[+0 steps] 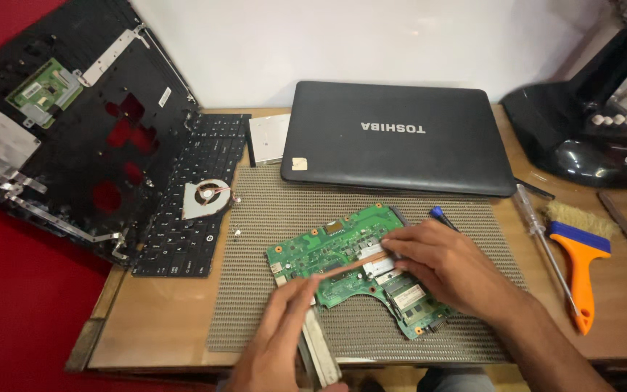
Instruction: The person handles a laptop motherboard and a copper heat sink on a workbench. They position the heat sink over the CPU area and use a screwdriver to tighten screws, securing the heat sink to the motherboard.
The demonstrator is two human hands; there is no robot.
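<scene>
Head view, right hand (440, 265) fingers together, pressing flat on green circuit board (328, 250), left hand (281, 341) pinching copper heat pipe (346, 267), ribbed mat (277, 312) on bench (154, 327)

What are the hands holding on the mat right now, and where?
Both hands press on the green laptop circuit board: right hand fingers on its middle, left hand at its near edge, over a thin copper-coloured heat pipe. Neither lifts it.
</scene>
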